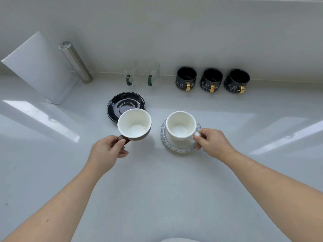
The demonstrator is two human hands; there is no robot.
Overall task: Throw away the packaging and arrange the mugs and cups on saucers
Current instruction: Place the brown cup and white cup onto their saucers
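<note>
My left hand (pixel 109 148) pinches the handle of the dark-outside cup (pixel 134 124), held off-centre over the near rim of the black saucer (pixel 122 100). If I lower it here I'd expect it to catch the rim and tip. My right hand (pixel 212 143) grips the white cup (pixel 180 125) by its handle, seated on the glass saucer (pixel 180 147) (looks slightly off-centre); a jerky release could slide it. No packaging in view.

I am in a home kitchen. My glossy white desk (pixel 157 180) meets a pale backsplash wall (pixel 174 32) across the upper frame. Along it stand three black mugs with gold handles (pixel 211 80), two glass cups (pixel 139 74), a steel roll holder (pixel 75 62) and a white board (pixel 38 67) at upper left.
</note>
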